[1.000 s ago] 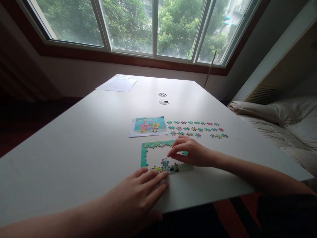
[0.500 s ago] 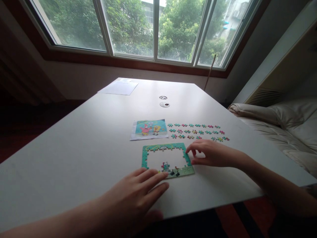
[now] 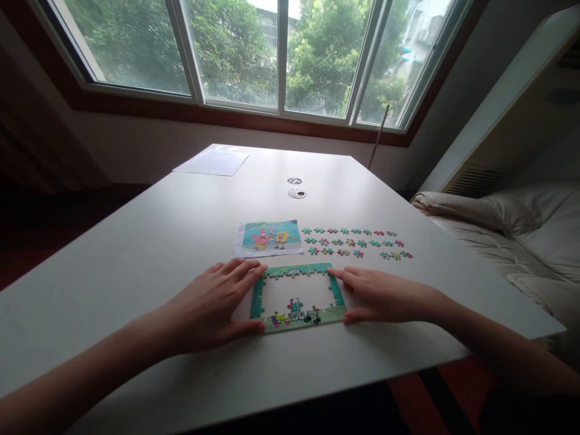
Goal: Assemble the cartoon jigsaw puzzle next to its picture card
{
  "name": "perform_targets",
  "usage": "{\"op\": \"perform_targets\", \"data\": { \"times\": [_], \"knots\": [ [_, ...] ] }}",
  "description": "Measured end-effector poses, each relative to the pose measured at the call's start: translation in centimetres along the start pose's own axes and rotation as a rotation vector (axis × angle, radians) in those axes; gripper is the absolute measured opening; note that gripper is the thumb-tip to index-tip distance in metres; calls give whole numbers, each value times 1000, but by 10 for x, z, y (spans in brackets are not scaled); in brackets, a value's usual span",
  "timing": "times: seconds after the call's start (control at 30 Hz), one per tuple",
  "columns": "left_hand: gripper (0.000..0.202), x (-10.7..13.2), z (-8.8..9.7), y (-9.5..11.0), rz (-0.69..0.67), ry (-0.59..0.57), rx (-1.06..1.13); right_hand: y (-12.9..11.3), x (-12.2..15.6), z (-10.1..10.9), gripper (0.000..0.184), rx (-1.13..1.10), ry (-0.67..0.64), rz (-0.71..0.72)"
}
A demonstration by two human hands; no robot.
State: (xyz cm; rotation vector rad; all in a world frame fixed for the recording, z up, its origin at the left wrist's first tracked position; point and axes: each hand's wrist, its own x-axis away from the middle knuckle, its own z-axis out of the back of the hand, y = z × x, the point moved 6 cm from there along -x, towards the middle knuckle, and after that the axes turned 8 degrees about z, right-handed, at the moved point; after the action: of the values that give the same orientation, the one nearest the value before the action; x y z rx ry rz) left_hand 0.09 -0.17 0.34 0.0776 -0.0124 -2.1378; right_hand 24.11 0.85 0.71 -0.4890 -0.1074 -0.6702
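Observation:
On the white table lies a partly built jigsaw puzzle (image 3: 312,318), a green and teal border around an open middle, with a few figure pieces joined at its lower edge. My left hand (image 3: 217,302) grips its left side, fingers at the upper corner and thumb at the lower one. On the opposite side my right hand (image 3: 383,296) holds the right edge, fingertips near the top corner and thumb at the bottom corner. Behind the puzzle rests a cartoon picture sheet (image 3: 272,237). Loose jigsaw pieces (image 3: 347,243) lie in rows to the right of that sheet.
Farther back on the table (image 3: 181,211) are two round inserts, one a disc (image 3: 297,193). A white paper (image 3: 212,162) lies at the far left corner. A pale padded sofa (image 3: 489,229) stands to the right, and a window (image 3: 235,54) is beyond the table.
My left hand has moved up and left from the puzzle's bottom edge to its left side, uncovering the lower left pieces. My right hand has its fingers straighter along the right edge.

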Motion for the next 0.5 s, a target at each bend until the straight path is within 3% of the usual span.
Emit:
{"op": "perform_targets", "data": {
  "times": [0.5],
  "knots": [
    [76, 1, -3, -3, 0, 41, 10, 1, 1, 2, 85, 17, -1, 1]
  ]
}}
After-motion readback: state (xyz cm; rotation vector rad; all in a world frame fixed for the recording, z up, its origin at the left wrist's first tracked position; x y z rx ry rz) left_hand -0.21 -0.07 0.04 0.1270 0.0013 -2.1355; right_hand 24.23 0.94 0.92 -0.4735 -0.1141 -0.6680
